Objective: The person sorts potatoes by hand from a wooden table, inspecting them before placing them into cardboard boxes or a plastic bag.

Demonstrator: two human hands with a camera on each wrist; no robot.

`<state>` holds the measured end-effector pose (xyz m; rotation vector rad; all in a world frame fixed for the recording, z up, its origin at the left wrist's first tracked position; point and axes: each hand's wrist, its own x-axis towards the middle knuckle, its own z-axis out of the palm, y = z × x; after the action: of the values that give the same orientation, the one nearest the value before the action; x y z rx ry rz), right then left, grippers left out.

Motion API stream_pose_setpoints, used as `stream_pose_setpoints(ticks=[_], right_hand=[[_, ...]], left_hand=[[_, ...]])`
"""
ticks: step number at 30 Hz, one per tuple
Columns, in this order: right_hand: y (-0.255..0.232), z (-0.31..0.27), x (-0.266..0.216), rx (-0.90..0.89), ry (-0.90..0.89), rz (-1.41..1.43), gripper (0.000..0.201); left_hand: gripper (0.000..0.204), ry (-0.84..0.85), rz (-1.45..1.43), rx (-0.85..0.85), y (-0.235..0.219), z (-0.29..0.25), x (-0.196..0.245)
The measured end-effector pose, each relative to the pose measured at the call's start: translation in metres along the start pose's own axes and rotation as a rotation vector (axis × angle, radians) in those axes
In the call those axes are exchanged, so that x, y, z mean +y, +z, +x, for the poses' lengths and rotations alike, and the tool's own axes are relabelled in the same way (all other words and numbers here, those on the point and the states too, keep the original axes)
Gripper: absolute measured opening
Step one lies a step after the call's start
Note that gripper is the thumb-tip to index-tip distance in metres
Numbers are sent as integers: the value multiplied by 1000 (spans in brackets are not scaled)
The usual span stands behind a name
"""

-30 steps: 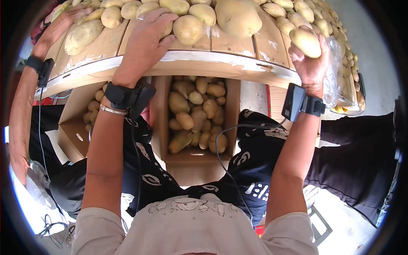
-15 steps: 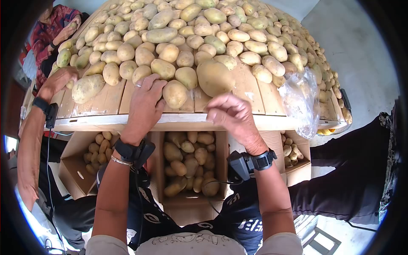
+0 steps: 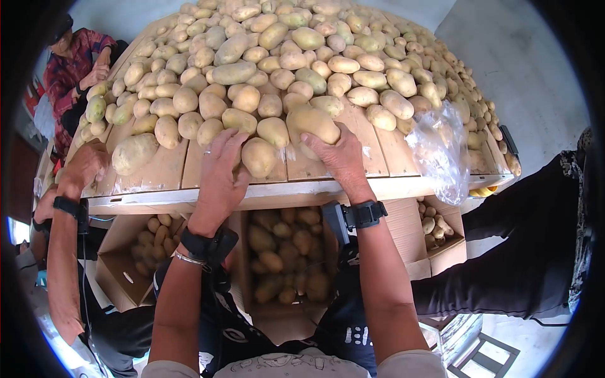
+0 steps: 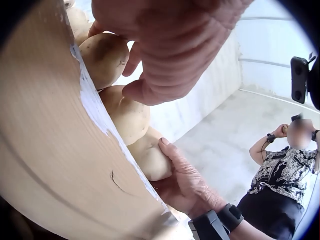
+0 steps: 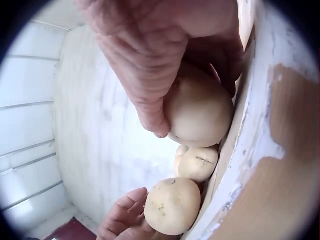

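Observation:
Around the right side of a large, lumpy potato point(image 3: 310, 124) near the table's front edge, my right hand point(image 3: 346, 159) curls its thumb and fingers. The right wrist view has the thumb pressed along the side of this big potato point(image 5: 202, 112). My left hand point(image 3: 220, 171) rests at the front row, its fingers loosely bent over the potatoes there. Just right of its thumb sits a round potato point(image 3: 259, 157). In the left wrist view, a gap shows between the left thumb and the brownish potato point(image 4: 104, 60) by the fingers.
Many potatoes point(image 3: 309, 39) cover the slatted wooden table point(image 3: 208, 165). A clear plastic bag point(image 3: 439, 151) hangs over its front edge at right. Below stand cardboard boxes holding potatoes, one box point(image 3: 277, 318) between the knees. Another person's arm point(image 3: 66, 264) reaches in from the left.
One second ago my right hand held a potato at the right; then it came over empty and now grips the large potato. My left hand stays at the front row. The head view has tilted up.

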<state>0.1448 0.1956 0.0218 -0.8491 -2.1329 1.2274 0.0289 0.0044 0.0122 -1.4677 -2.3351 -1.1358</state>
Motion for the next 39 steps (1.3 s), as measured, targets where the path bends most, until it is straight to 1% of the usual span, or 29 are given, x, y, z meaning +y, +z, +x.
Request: stream_pose_setpoints(ticks=[1,3,5,7,9,10,11,12,13,14,16,17,18,19,20,22,25,27,28,30,31,32,33,34,35,36,37,38,39], right_hand=[[3,-1,-1,4,-6,6,66],[6,-7,3,81,-136,-3,63],[4,-12,8,112,-172,-5,62],[5,-13,9,140,-216,12,62],[-1,-15,9,62,-93,283,65],[-3,-19,7,60,-99,275,65],[-4,-21,1,68,-168,355,67],[-3,-21,-7,75,-243,444,70],[-4,-25,-15,59,-310,347,73],[-2,-27,-20,54,-319,358,73],[5,-35,-23,60,-444,246,73],[8,-40,-21,35,-461,207,75],[13,-42,-23,24,-464,220,75],[16,-46,-25,28,-572,114,75],[18,-52,-27,37,-676,2,75],[25,-58,-31,12,-637,71,73],[34,-56,-32,28,-712,100,73],[32,-54,-34,-28,-720,77,76],[32,-55,-36,-29,-721,77,76],[35,-59,-40,-78,-581,283,75],[36,-58,-38,-76,-580,285,75],[36,-56,-33,-151,-527,472,71],[35,-54,-30,-226,-471,659,68],[32,-53,-30,-223,-471,661,68],[29,-53,-30,-356,-322,690,72],[25,-53,-29,-483,-171,713,78],[27,-53,-25,-546,-143,834,75],[24,-52,-24,-544,-143,831,75],[22,-52,-23,-618,-62,873,72]], left_hand=[[52,-8,-45,16,-2,0,0],[49,-2,-72,50,-3,0,2],[47,1,-99,88,-1,0,3],[42,107,-23,175,-2,1,3],[40,69,-94,186,-4,-1,5],[38,40,-171,196,-4,-1,8],[38,47,-171,210,-4,-2,12],[41,-150,-483,73,-7,-4,16],[44,-349,-789,-75,-10,-4,20],[44,-346,-777,-66,-10,-1,24],[60,-394,-1291,-213,-5,0,34],[60,-402,-1281,-200,-4,0,38],[67,-383,-1350,-210,-5,1,42],[74,-366,-1421,-223,-6,-1,42],[74,-375,-1419,-220,-6,-5,40],[72,-380,-1515,-184,-5,-8,32],[71,-388,-1557,-147,-8,-14,28],[70,-352,-1520,-120,-7,-15,25],[70,-319,-1478,-93,-6,-15,23],[69,-308,-1475,-57,-5,-16,20],[69,-295,-1478,-21,-4,-17,20],[69,-293,-1479,-22,-5,-16,18],[68,-313,-1647,-53,-7,-15,14],[67,-336,-1813,-88,-9,-15,10],[67,-340,-1810,-98,-12,-15,6],[68,-320,-1902,-168,-13,-13,2],[68,-294,-1996,-236,-12,-12,1],[68,-292,-2000,-238,-10,-11,0],[68,-281,-1966,-244,-10,-12,-2]])
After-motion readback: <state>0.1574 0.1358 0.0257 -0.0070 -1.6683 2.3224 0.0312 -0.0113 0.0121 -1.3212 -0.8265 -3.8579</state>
